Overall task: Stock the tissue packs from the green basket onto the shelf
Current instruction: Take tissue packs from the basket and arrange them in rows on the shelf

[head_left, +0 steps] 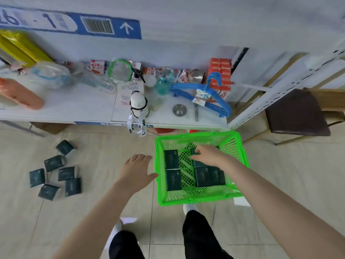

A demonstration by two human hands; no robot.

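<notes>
Nearest were dark trouser legs and white shoes [189, 207] on the tiled floor [93, 212], with both bare forearms reaching forward. The left hand [137, 169] was released, fingers straight and spread, holding nothing. Its thumb tip sat at the left rim of the green basket [197, 200]; contact could not be told. The basket stood on the floor just ahead of the right shoe.

The right hand [207, 153] was inside the basket at its far middle. Its fingers and thumb were curled round a dark tissue pack [194, 151], which the hand mostly covered. Other packs [173, 179] lay flat on the basket bottom nearer the person, apart from the fingers. Two were in a row along the left wall and at least two lay side by side under the right wrist.

Left of the basket, well apart from both hands, six loose packs [54, 162] lay scattered on the floor.

Farther off, the white shelf [74, 107] held a white bottle [139, 104], blue hangers [205, 98] and red boxes [221, 75]. A dark-seated chair [296, 113] stood to the right of the shelf.
</notes>
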